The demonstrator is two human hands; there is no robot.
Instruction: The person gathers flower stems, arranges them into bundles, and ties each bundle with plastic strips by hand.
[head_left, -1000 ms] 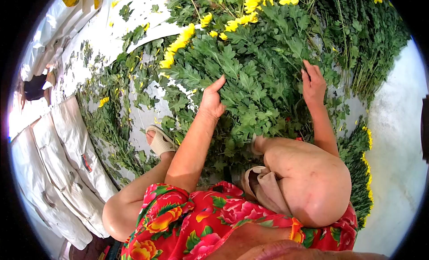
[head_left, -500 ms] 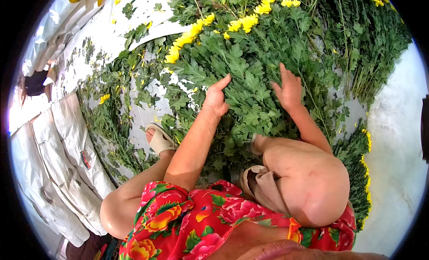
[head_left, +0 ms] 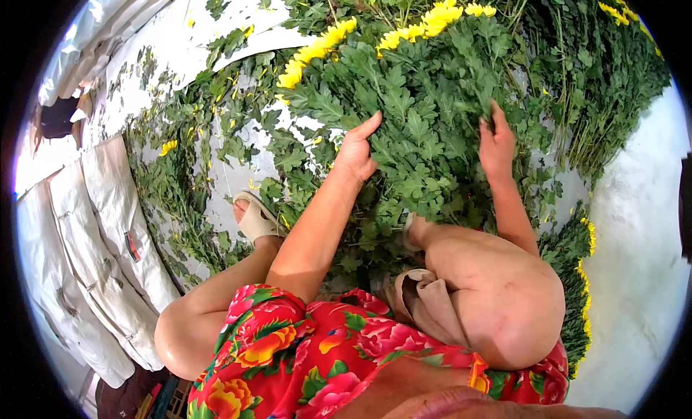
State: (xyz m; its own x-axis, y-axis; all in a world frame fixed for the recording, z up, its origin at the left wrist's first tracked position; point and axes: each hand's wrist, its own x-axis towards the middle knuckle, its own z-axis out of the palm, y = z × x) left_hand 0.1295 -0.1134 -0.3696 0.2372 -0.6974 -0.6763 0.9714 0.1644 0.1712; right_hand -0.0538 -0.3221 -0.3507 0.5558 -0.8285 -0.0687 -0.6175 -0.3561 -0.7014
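Note:
A wide bunch of leafy green stems (head_left: 414, 123) with yellow flower heads (head_left: 317, 50) along its far edge lies between my hands. My left hand (head_left: 357, 151) grips the bunch's left side, with the thumb on top and the other fingers hidden under the leaves. At the bunch's right side, my right hand (head_left: 497, 146) has its thumb and index finger raised around the edge of some leaves; its other fingers are partly hidden. Whether it holds a stem cannot be made out.
More stems (head_left: 584, 73) are heaped at the upper right. A row of yellow-edged flowers (head_left: 585, 304) lies by my right knee. Loose leaves (head_left: 169, 195) cover the ground at left, beside white padded fabric (head_left: 119, 232). My sandalled foot (head_left: 254, 216) is near my left arm.
My right hand moved left over the bunch, then back out to its right side. My left hand has shifted slightly right with the bunch, whose flower heads now form a tighter line.

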